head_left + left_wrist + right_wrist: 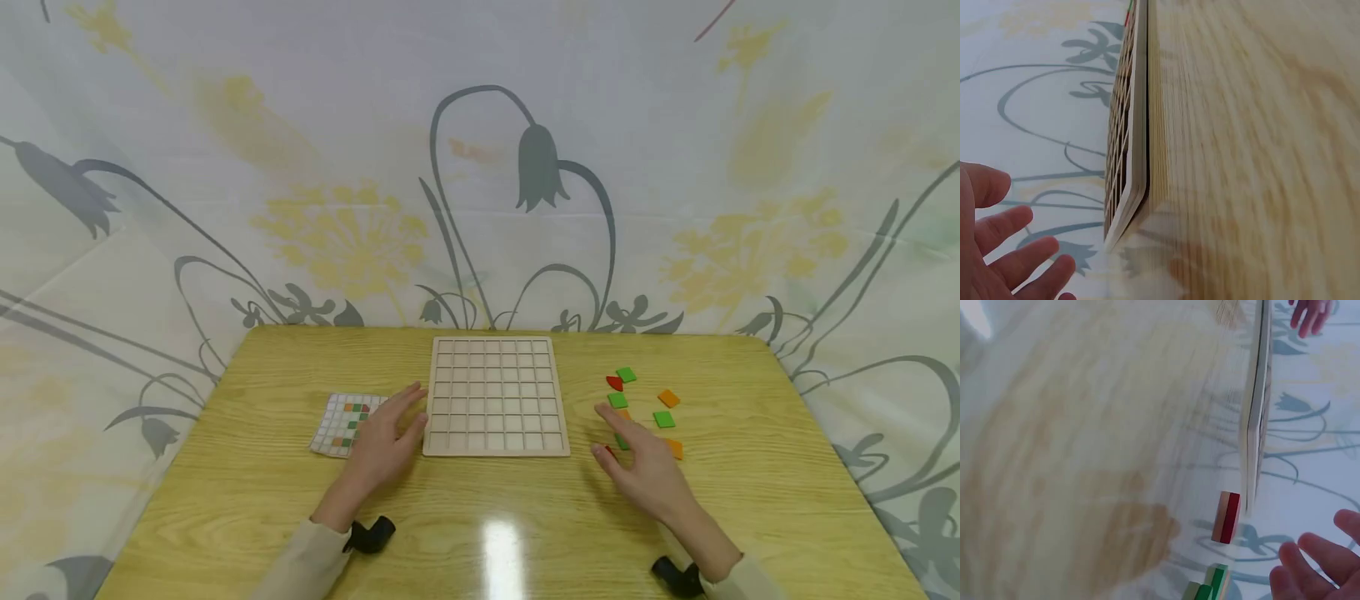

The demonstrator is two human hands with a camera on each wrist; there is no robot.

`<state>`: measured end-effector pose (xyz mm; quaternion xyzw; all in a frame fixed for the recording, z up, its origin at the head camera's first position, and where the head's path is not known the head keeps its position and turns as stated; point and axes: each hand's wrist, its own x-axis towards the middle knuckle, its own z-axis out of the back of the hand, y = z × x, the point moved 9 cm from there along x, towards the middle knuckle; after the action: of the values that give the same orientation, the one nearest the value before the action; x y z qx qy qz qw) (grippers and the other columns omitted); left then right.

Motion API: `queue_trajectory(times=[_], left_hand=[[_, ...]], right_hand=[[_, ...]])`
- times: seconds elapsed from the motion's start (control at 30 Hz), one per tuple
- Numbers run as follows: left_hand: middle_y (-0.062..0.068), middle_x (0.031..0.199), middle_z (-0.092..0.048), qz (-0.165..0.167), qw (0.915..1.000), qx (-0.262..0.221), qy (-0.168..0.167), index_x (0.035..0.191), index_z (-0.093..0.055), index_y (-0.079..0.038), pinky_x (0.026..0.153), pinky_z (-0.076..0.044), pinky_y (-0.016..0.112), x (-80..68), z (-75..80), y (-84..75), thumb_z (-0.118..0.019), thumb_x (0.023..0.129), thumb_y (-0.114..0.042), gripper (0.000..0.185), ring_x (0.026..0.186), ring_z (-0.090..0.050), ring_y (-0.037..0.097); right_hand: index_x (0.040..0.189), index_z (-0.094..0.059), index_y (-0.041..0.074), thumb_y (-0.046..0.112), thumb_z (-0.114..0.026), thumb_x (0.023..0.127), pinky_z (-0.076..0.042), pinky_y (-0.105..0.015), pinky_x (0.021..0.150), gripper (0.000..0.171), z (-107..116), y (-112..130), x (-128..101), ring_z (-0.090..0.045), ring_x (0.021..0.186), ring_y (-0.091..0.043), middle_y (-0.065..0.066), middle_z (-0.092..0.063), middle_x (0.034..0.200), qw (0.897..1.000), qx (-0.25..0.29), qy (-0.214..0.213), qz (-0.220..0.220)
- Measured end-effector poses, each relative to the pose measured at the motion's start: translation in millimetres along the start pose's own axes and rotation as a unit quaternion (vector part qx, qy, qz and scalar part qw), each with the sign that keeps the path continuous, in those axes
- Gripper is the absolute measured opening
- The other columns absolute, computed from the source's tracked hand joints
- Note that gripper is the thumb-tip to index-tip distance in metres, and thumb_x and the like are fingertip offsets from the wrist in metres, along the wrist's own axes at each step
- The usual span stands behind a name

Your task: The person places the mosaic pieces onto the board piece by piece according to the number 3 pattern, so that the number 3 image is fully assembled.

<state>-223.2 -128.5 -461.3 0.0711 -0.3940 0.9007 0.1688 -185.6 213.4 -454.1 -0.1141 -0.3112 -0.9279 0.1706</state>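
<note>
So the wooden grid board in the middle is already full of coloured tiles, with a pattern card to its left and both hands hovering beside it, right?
Not quite: the board is empty, as the head view shows. The coloured tiles lie loose on the table to its right. The rest holds: the card is to its left, and the left hand and right hand are beside it.

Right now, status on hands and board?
Left hand open beside grid board. Right hand open over coloured tiles. Board cells empty. Nothing in the way.

1. Surface (480, 533): light wood grain, glossy, rounded far corners.
2. Bright glare patch (501, 546) of overhead light near its front edge.
3. Backdrop cloth (480, 167): pale, printed with grey bellflowers and yellow dandelion heads, wrapping behind and along both sides.
</note>
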Motion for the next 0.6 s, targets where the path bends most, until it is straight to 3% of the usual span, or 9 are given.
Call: queue_trajectory(times=[0.17,0.37,0.6], left_hand=[[0.014,0.156,-0.038,0.036,0.9973,-0.05,0.038,0.147,-0.049,-0.005,0.112,-0.029,0.06,6.2,-15.7,9.0,-0.056,0.103,-0.019,0.047,0.143,-0.032,0.037],[0.016,0.161,-0.026,0.045,0.9959,-0.028,0.073,0.151,-0.042,-0.004,0.114,-0.022,0.06,11.8,-32.6,14.1,-0.057,0.101,-0.022,0.055,0.147,-0.021,0.038],[0.022,0.16,-0.024,0.045,0.9978,-0.016,0.046,0.15,-0.041,0.0,0.115,-0.015,0.062,21.3,-37.8,14.5,-0.057,0.1,-0.021,0.057,0.149,-0.016,0.04]], right_hand=[[0.142,-0.055,0.003,0.017,-0.073,0.091,-0.051,-0.059,0.087,0.055,-3.7,-3.3,-0.7,-0.063,0.111,-0.04,-0.019,-0.064,0.128,1.0,0.02,0.003,-0.019],[0.136,-0.06,0.001,0.008,-0.076,0.087,-0.057,-0.048,0.08,0.052,-5.4,-4.3,-0.5,-0.068,0.1,-0.03,-0.016,-0.07,0.114,0.999,0.038,0.009,-0.025],[0.124,-0.068,0.002,0.001,-0.079,0.082,-0.058,-0.043,0.077,0.043,-9.2,-8.1,-0.2,-0.069,0.091,-0.024,-0.012,-0.071,0.111,0.999,0.02,0.027,-0.03]])
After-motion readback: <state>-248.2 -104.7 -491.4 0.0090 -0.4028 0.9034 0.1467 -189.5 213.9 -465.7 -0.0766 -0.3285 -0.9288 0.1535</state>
